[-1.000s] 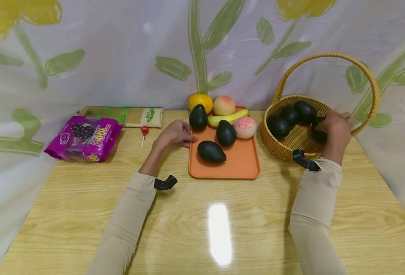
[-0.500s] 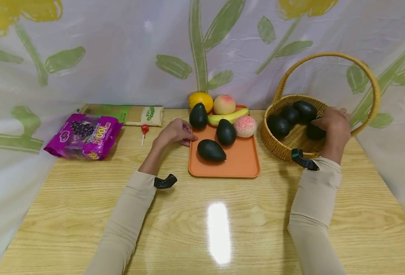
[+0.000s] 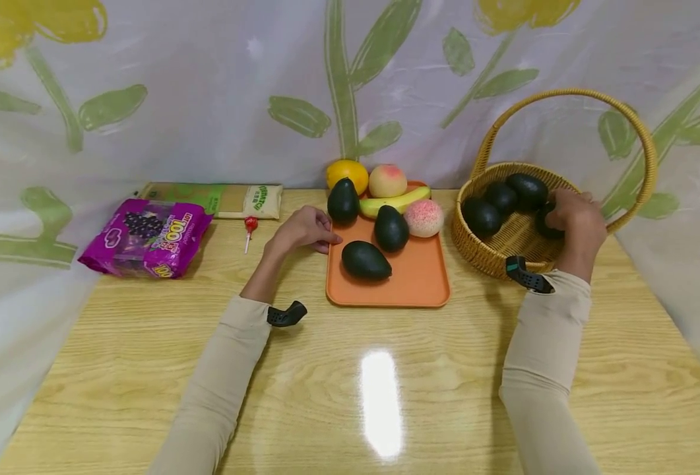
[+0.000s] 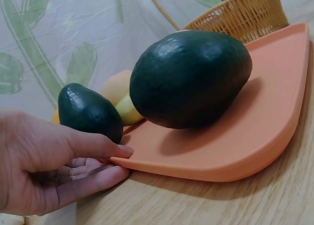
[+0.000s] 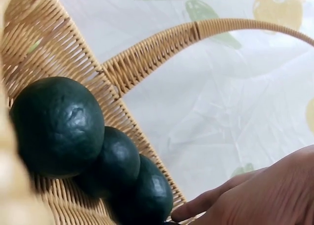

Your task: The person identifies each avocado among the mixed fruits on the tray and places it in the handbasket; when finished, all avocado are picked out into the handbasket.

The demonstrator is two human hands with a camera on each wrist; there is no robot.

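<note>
My left hand (image 3: 305, 229) pinches the left rim of the orange tray (image 3: 415, 284), thumb on top and fingers below, as the left wrist view shows. Three dark green avocados lie on the tray: a front one (image 3: 366, 260), a middle one (image 3: 391, 229) and one at the back left (image 3: 343, 202). Inside the wicker basket (image 3: 474, 247), my right hand (image 3: 578, 221) holds an avocado (image 3: 545, 221) at the right side, partly hidden by the hand. Three more avocados (image 5: 59, 127) sit together along the basket's left and back.
A lemon (image 3: 348, 175), two peaches (image 3: 423, 218) and a banana (image 3: 394, 203) crowd the tray's back. The basket's tall handle (image 3: 575, 94) arches overhead. Left of the tray are a lollipop (image 3: 251, 225), a purple candy bag (image 3: 148, 237) and a flat brown-green packet (image 3: 231, 201).
My right hand has shifted slightly left within the basket, staying at the same avocado. The left hand keeps its place on the tray rim.
</note>
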